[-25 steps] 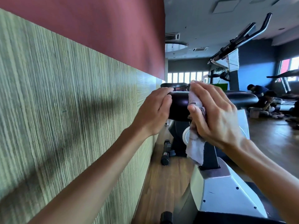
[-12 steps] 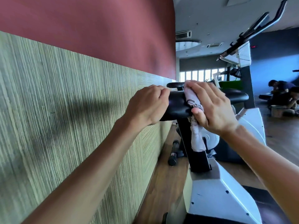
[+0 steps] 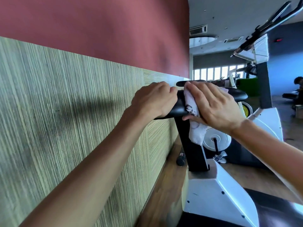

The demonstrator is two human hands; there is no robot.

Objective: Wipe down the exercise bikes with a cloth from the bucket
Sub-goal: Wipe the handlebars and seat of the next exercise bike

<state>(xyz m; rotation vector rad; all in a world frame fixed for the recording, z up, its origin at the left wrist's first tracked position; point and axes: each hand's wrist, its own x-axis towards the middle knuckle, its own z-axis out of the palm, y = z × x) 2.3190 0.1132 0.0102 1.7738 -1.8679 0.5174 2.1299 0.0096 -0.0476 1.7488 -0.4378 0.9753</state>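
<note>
My left hand [image 3: 154, 100] grips the bike saddle [image 3: 180, 107]; my right hand [image 3: 216, 105] presses the cloth [image 3: 193, 102] around it, mid-wipe; the saddle's nose likely comes next.

- Daylight enters through a row of windows [image 3: 218, 73] at centre right of the frame; they are blown out to white.
- The striped wall panel [image 3: 68, 115] at left carries soft, dark arm shadows across its middle.
- Wide-angle distortion bends straight lines toward the frame edges.
- The right background is dim and softly blurred; the whole picture is slightly smeared.
</note>
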